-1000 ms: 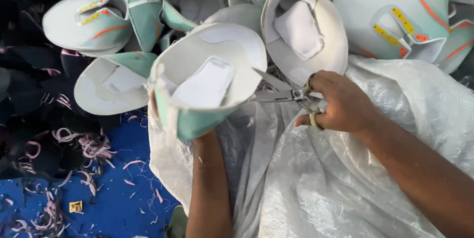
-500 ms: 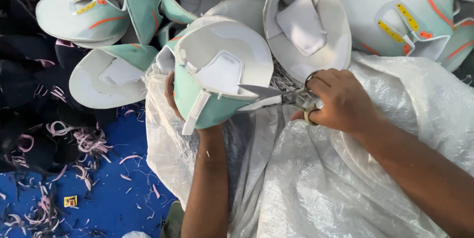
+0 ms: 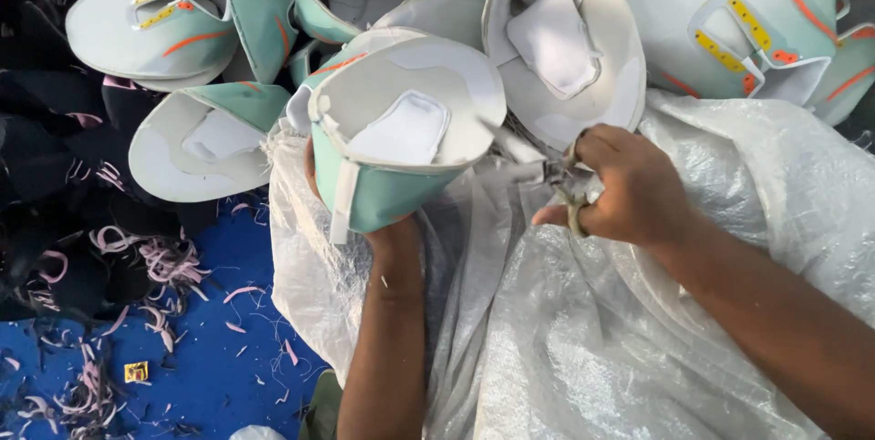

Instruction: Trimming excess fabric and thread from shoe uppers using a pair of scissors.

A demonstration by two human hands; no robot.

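Left hand (image 3: pixel 321 186): mostly hidden behind the piece it carries; fingers curled around the back of a mint-green shoe upper (image 3: pixel 401 144), gripping it from below, forearm rising from 6 o'clock.

Right hand (image 3: pixel 629 186): closed in a fist around the loops of a pair of scissors (image 3: pixel 558 176), forearm entering from 4 o'clock. The blades run toward 9 o'clock, and their tips meet the right rim of the held upper; how far the blades are parted cannot be told.

Held upper: sits at the centre of the view, over the white plastic sack (image 3: pixel 638 340). Its grey-white lining and white padded insert face the camera; the green outer face hangs below, with a pale strap down the left side. Long axis runs from 8 o'clock to 2 o'clock, the rounded end toward 2 o'clock.

Surroundings: a pile of like uppers (image 3: pixel 565 48) crowds in from 9 to 3 o'clock across the top, several showing orange and yellow trim; one open upper lies directly behind the scissors, touching the held piece. The crumpled sack fills 3 to 6 o'clock. At 7 o'clock, a blue floor (image 3: pixel 210 376) strewn with pink trimmings (image 3: pixel 164 262). Dark material (image 3: pixel 46 185) lies at 9 o'clock.
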